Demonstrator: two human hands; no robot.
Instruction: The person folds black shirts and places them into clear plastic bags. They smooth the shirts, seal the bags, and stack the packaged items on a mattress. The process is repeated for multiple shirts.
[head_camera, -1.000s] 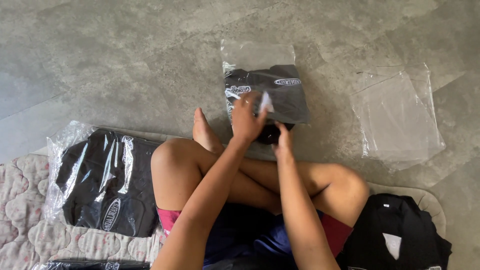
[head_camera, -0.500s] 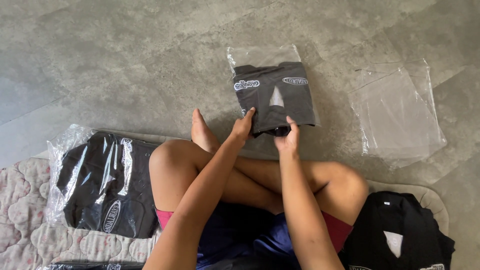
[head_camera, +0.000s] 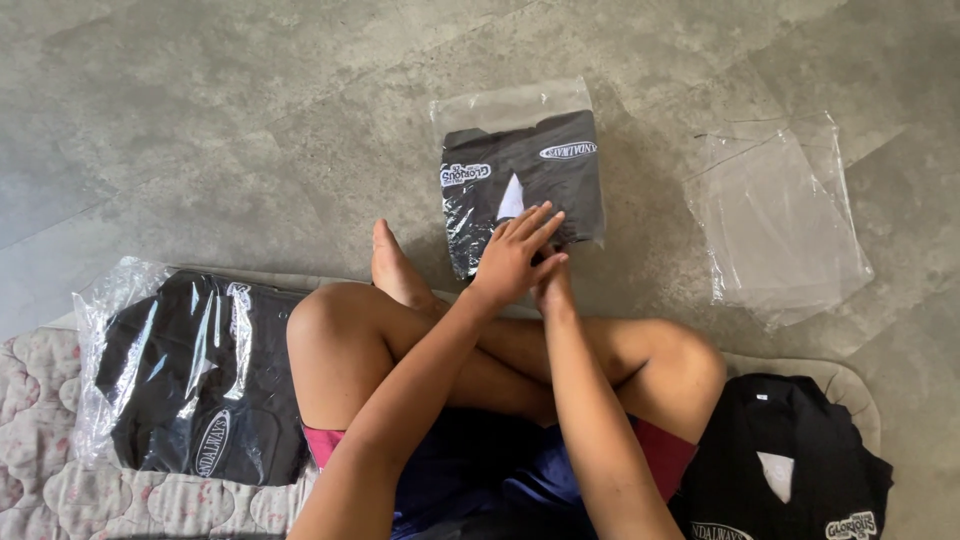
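Note:
A folded black shirt in a clear plastic bag (head_camera: 540, 175) lies flat on the grey floor (head_camera: 200, 120) in front of my crossed legs. My left hand (head_camera: 515, 255) rests on the bag's near edge, fingers stretched out and slightly apart, holding nothing. My right hand (head_camera: 553, 292) reaches to the same edge from below. It lies mostly under the left hand, so its fingers are hidden. My bare foot (head_camera: 395, 265) sits just left of the bag.
Empty clear plastic bags (head_camera: 780, 220) lie on the floor to the right. A bagged black garment (head_camera: 190, 380) rests on a quilted mat (head_camera: 40, 470) at my left. An unbagged folded black shirt (head_camera: 790, 460) sits by my right knee.
The bagged shirt went from being lifted at its near end to lying flat, a little farther away. My left hand let go of the bag top and moved down over my right hand.

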